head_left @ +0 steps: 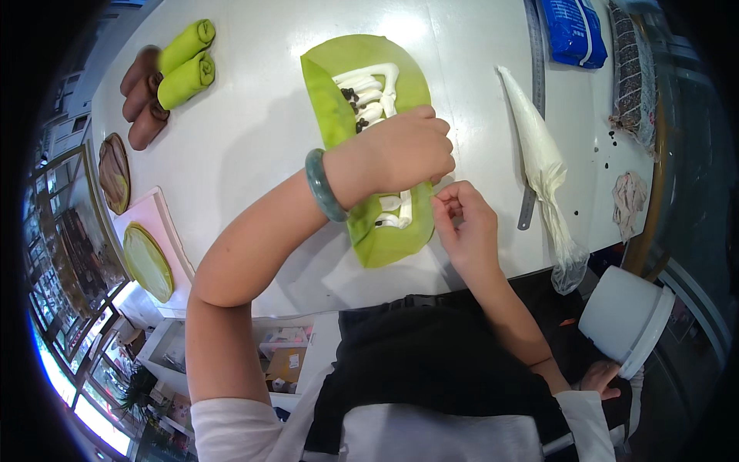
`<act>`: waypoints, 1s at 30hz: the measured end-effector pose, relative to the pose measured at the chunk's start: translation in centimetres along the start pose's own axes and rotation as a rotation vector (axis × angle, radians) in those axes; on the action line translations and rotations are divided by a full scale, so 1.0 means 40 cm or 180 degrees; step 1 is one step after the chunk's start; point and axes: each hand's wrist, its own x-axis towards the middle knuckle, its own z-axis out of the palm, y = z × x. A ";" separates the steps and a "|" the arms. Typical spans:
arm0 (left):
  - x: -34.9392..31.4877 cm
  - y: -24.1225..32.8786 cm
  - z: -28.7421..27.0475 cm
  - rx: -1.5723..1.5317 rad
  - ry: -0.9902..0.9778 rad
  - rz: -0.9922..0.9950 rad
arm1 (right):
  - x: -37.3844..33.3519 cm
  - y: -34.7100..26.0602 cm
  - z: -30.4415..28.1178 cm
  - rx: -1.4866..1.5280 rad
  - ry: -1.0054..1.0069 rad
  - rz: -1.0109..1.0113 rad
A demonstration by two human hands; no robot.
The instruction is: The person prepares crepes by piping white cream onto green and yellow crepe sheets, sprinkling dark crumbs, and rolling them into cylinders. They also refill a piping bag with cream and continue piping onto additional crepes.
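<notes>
A green crepe (400, 246) lies on the white table in front of me, its left side folded inward. Lines of white cream (389, 85) and several small dark beads (362, 123) are on it. Wearing a green bangle, my left arm crosses over the crepe. My left hand (396, 154) is closed at the crepe's right edge, its fingertips mostly hidden from above. Just below it, my right hand (467, 227) has thumb and forefinger pinched at the same edge. The left hand and forearm cover the middle of the filling.
On the right lie a filled piping bag (531, 142), a metal ruler (526, 204), a blue package (573, 35) and a crumpled cloth (630, 200). Green rolls (185, 81) and brown rolls (142, 127) sit at far left, above a green crepe stack (146, 262). A white bucket (620, 316) stands lower right.
</notes>
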 end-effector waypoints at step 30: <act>-0.161 -0.195 -0.152 -0.0320 0.0728 -0.0689 | 0.233 -0.111 0.129 -0.0284 -0.0247 -0.0825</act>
